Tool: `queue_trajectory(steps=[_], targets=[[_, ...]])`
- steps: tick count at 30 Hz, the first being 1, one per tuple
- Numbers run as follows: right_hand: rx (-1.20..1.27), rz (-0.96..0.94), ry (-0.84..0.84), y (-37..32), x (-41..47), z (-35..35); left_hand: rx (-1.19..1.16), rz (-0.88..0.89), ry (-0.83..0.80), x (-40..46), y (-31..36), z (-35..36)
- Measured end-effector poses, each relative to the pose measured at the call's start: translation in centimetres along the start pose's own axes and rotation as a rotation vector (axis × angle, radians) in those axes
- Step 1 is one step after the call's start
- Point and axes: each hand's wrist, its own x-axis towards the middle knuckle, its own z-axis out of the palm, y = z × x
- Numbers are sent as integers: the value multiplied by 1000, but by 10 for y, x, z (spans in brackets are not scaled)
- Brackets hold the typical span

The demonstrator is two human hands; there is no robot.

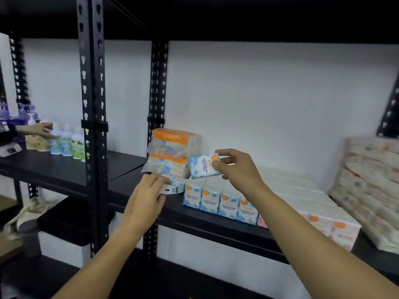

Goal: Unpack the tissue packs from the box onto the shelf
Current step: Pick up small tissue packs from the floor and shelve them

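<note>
We see right hand (235,167) at frame centre, pinching blue tissue pack (203,166) between thumb and fingers, held above row of blue packs (220,201) standing on black shelf (138,190). Left hand (146,197) lower centre, fingers curled round second pack (172,187) lying on shelf. Orange-topped bundles (172,152) stacked behind. Another person's hand (42,130) at far left, by bottles (67,143).

Over on the left bay, a row of small bottles (64,141) stood along the black board, and another person's hand (41,130) reached in among them. Purple pump bottles (23,113) sat behind. Down below, a pale cloth bag (23,214) slumped.
</note>
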Motion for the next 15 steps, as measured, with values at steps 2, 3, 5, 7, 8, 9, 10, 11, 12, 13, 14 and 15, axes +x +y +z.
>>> queue_trajectory(steps=[2,3,5,7,8,9,10,11,12,13,14,15], targets=[[-36,1,-5,5,7,11,28,37,-11,4,-7,9],[-47,7,-6,8,11,15,42,52,-16,5,-11,13],[-62,21,-11,13,17,22,71,70,-24,7,-18,21],[-79,28,-17,18,22,26,97,65,-37,8,-25,29],[-89,28,-19,20,25,28,109,58,-41,8,-28,32],[-98,28,-21,21,27,29,117,51,-44,8,-32,35],[-103,28,-22,23,30,31,120,44,-49,8,-35,37],[-105,28,-23,24,32,32,123,36,-57,6,-38,40],[-106,28,-24,25,34,34,126,29,-69,5,-40,42],[-107,28,-26,26,37,35,126,23,-80,4,-42,44],[-107,29,-29,27,39,37,122,20,-86,2,-44,46],[-107,29,-32,28,41,38,113,18,-85,1,-46,47]])
